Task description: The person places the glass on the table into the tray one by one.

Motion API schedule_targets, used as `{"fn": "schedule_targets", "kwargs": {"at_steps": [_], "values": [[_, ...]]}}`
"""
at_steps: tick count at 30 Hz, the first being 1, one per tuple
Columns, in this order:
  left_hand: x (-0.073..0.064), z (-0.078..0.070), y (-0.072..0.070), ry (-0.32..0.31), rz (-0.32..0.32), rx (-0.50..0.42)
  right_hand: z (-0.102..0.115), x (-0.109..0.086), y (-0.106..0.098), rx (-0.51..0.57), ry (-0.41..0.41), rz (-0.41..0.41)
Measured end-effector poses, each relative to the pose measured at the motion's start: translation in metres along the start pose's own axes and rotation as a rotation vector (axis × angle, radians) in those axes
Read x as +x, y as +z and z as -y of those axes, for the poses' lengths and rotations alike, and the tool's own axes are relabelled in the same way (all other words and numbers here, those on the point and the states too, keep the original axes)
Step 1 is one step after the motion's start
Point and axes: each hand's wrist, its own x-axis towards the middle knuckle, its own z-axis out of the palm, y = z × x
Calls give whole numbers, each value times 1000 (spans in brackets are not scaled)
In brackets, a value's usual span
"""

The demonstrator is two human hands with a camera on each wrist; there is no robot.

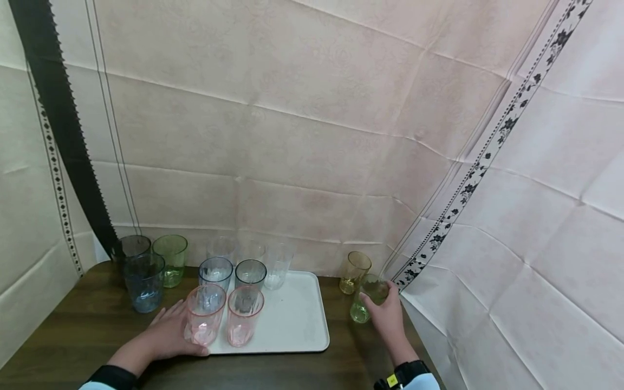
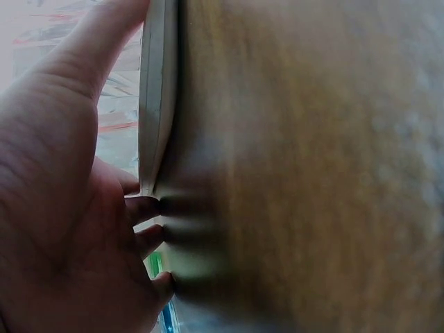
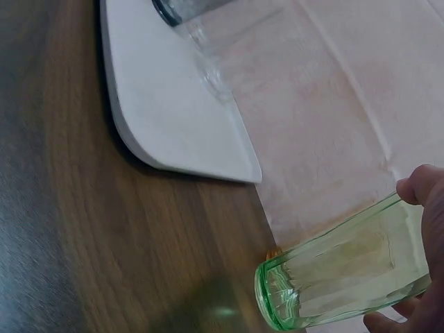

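My right hand [image 1: 388, 320] grips a clear green glass [image 1: 361, 310] near its rim, thumb on one side and fingers on the other. In the right wrist view the green glass [image 3: 347, 270] has its thick base close over the wooden table. Just behind it stands an amber glass [image 1: 358, 265]. My left hand [image 1: 163, 335] rests against the left side of a white tray [image 1: 298, 319], fingers spread, thumb by the front edge. Two pink-rimmed glasses [image 1: 245, 317] stand at the tray's left front, one overlapping the left hand. The left wrist view shows fingertips along the tray's edge [image 2: 154, 104].
Behind the pink glasses are two blue-grey glasses [image 1: 216, 271] and several clear ones [image 1: 278, 265] on the tray. Left of it, a blue glass [image 1: 144, 284], a green glass [image 1: 171, 260] and a dark glass [image 1: 135, 245] stand on the table [image 1: 273, 374]. A cloth [image 1: 302, 141] hangs behind.
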Motion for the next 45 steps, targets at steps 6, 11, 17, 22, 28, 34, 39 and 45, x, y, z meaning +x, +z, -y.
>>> {"fn": "schedule_targets", "kwargs": {"at_steps": [6, 11, 17, 22, 28, 34, 39, 45], "values": [[-1, 0, 0, 3, -7, 5, 11, -7, 9, 20, -12, 8], [0, 2, 2, 4, -8, 9, 22, -12, 23, 16, -38, 8], [-1, 3, 3, 10, -13, -4, 37, -20, 47, 41, -110, 16], [-1, 3, 3, 2, -4, -6, 55, -29, 67, 92, -158, 56], [1, 4, 4, -14, 1, -8, 73, -36, 91, 129, -191, 127], [1, 3, 3, -23, 10, -18, 88, -43, 115, 147, -211, 179], [0, 2, 2, -16, 8, -10, 97, -47, 134, 148, -258, 192], [1, 3, 1, -16, 15, -22, 107, -52, 152, 145, -318, 196]]}}
